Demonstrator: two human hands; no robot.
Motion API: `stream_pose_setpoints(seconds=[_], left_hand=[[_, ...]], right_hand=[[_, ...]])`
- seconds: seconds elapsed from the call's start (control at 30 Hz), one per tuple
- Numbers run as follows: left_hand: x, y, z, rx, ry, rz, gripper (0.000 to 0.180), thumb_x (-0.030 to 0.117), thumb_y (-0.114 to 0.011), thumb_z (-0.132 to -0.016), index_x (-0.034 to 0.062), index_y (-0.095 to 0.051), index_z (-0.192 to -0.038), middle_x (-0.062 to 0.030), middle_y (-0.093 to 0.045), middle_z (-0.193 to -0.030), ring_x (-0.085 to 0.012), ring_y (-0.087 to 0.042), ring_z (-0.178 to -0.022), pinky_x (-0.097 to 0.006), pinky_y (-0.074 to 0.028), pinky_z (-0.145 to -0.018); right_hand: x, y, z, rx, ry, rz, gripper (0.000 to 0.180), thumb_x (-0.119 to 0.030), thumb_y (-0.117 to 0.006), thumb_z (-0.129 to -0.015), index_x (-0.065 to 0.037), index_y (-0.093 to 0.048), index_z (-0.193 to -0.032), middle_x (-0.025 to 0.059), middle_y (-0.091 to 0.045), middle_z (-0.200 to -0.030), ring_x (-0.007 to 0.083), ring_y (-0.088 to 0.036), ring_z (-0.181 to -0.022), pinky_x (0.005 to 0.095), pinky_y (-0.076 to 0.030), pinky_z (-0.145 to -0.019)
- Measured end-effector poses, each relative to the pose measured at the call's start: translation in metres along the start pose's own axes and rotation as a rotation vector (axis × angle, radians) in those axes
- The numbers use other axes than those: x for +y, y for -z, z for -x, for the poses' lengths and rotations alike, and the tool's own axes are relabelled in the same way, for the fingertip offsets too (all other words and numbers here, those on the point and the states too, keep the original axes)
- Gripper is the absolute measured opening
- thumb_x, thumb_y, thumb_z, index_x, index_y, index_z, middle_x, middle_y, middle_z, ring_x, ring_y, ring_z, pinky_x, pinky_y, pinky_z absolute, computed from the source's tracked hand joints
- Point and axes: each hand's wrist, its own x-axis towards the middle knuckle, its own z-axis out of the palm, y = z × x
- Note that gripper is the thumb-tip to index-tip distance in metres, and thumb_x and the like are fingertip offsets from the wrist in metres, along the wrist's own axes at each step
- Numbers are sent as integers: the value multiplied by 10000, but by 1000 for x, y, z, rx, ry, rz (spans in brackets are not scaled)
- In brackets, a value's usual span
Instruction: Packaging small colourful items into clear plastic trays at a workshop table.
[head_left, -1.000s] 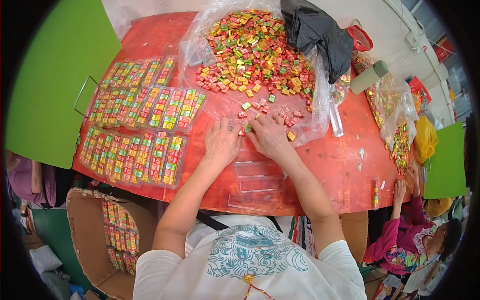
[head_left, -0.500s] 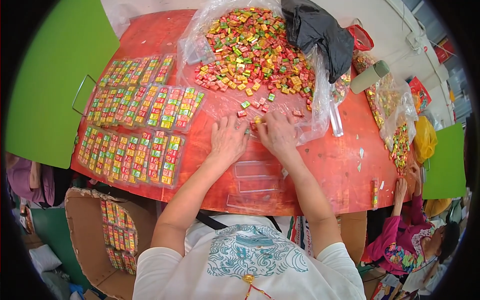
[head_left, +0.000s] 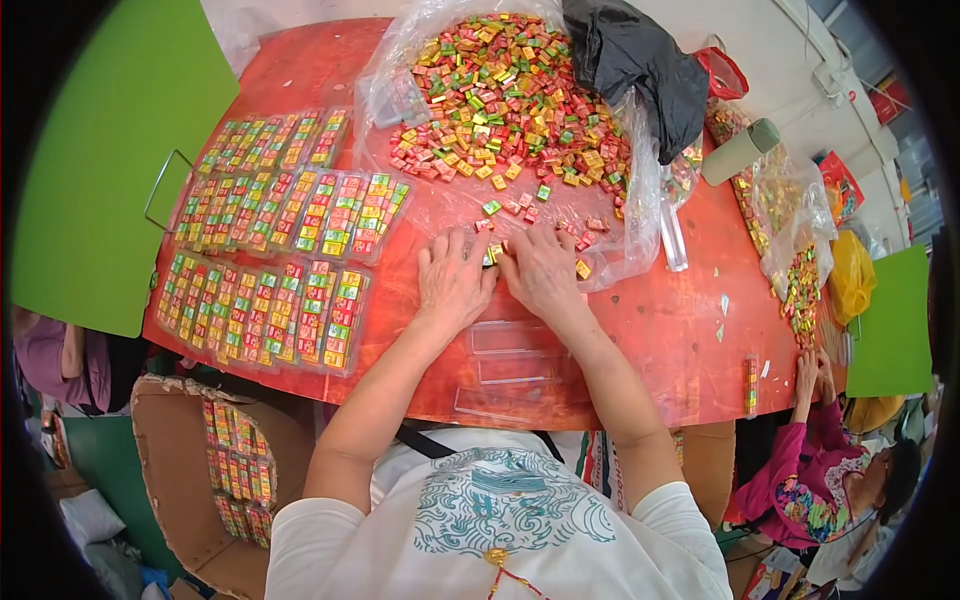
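Observation:
My left hand (head_left: pixel 452 280) and my right hand (head_left: pixel 541 272) lie palm down side by side on the red table (head_left: pixel 650 330), fingertips meeting over a few small wrapped candies (head_left: pixel 492 252) between them. Whether either hand grips one is hidden by the fingers. Beyond the fingers a big heap of small colourful wrapped candies (head_left: pixel 505 95) lies on a clear plastic sheet (head_left: pixel 440 205). Empty clear plastic strip cases (head_left: pixel 510 365) lie under my wrists, near the table's front edge.
Filled clear cases of candies (head_left: pixel 270 270) lie in rows at the left. A black bag (head_left: pixel 640 60) and a pale green bottle (head_left: pixel 738 152) sit at the back right. A cardboard box (head_left: pixel 215 470) with filled cases stands below left. Another person (head_left: pixel 830 470) sits at the right.
Both hands have slid slightly forward and closer together, fingertips gathering over the loose candies at the edge of the plastic sheet.

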Motion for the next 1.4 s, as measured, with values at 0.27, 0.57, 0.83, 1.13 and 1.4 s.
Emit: stream_pose_setpoints(seconds=[0.27, 0.57, 0.83, 1.13, 1.4], left_hand=[[0, -2, -1, -29, -29, -40, 443, 291, -670, -900, 208, -624, -1332, -131, -557, -1286, -313, -502, -1166, -478, -384, -931], [-2, -5, 2, 7, -35, -42, 379, 297, -672, -901, 199, -663, -1267, -130, -566, -1283, -312, -503, -1186, -480, -386, -931], [-2, -6, 1, 35, -44, -26, 356, 304, -675, -899, 192, -678, -1238, -128, -569, -1278, -307, -504, -1185, -477, -387, -924], [-1, -4, 1, 16, -33, -27, 364, 298, -677, -898, 195, -676, -1247, -122, -573, -1275, -302, -502, -1184, -473, -381, -942], [-19, 20, -2, -59, 119, 145, 466, 249, -662, -898, 176, -611, -1356, -149, -557, -1334, -339, -508, -1237, -495, -413, -1002]], right_hand=[[17, -6, 4, -62, 12, -16, 241, -160, -697, -859, -89, -634, -1080, 98, -612, -952, 282, -613, -959, 443, -414, -856], [28, -9, -11, -26, -175, -64, 209, -217, -691, -869, -71, -658, -1014, 111, -638, -940, 301, -638, -946, 476, -442, -854], [54, -17, -22, -51, -134, 171, 258, -265, -713, -863, -104, -680, -1061, 91, -632, -987, 281, -617, -978, 466, -427, -862], [36, -6, -1, -73, 73, -1, 244, -164, -707, -813, -108, -659, -1046, 90, -610, -991, 293, -609, -990, 461, -428, -880], [39, 11, -5, -236, 2, -167, 491, -169, -677, -842, -133, -619, -1329, 115, -632, -1132, 315, -604, -1114, 492, -419, -957]])
